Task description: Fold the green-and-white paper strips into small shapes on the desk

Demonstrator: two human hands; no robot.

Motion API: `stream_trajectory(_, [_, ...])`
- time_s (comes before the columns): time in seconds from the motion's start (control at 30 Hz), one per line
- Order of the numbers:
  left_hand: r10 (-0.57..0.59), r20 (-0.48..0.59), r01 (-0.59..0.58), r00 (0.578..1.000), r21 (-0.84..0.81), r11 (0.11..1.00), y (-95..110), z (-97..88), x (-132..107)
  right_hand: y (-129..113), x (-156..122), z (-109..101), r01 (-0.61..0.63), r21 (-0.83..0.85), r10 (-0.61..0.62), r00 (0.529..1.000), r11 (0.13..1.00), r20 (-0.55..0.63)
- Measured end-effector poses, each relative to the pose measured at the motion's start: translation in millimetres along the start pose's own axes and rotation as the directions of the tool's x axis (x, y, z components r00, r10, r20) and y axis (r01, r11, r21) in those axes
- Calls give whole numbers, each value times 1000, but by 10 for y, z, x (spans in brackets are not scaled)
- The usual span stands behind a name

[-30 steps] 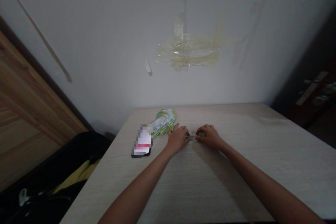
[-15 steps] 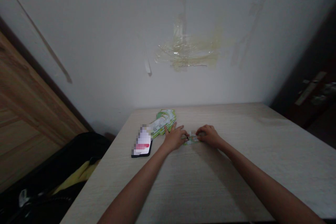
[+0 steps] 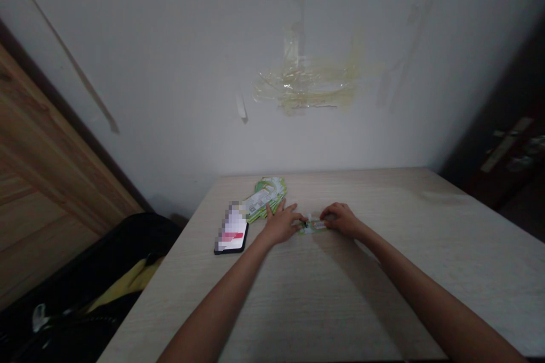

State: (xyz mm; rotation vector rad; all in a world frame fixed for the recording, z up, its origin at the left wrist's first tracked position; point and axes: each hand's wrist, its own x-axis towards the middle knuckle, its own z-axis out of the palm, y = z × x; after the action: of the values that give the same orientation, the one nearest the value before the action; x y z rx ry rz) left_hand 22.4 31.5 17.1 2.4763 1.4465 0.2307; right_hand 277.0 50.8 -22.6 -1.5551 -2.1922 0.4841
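A small green and white paper packet (image 3: 314, 226) lies flat on the pale wooden table (image 3: 383, 272), far from me. My left hand (image 3: 281, 222) pinches its left end with thumb and a finger, the other fingers spread on the table. My right hand (image 3: 342, 219) has curled fingers pressed on the packet's right end. A stack of similar green and white packets (image 3: 264, 199) lies just beyond my left hand.
A black phone (image 3: 232, 232) with a lit screen lies left of my left hand. A black bag with yellow inside (image 3: 97, 278) sits off the table's left edge. A white wall with old tape marks (image 3: 306, 88) rises behind the table.
My hands have drawn slightly apart, and more of the small packet shows between them, now lying stretched flat. The phone and the stack have not moved.
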Motion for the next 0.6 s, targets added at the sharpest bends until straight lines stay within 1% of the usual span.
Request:
stream_trajectory(0.23, [-20, 68, 20, 998, -3, 1000, 0, -66, -21, 26, -7, -4, 10, 11, -10, 1000, 1000, -7])
stream_trajectory(0.4, [-22, 65, 20, 998, 28, 999, -4, -51, -21, 82, 14, -8, 20, 33, -22, 999, 999, 31])
stream_trajectory(0.6, [-28, 43, 26, 999, 53, 998, -23, -10, -30, 161, 17, 2, 30, 95, -31, 1000, 995, 6])
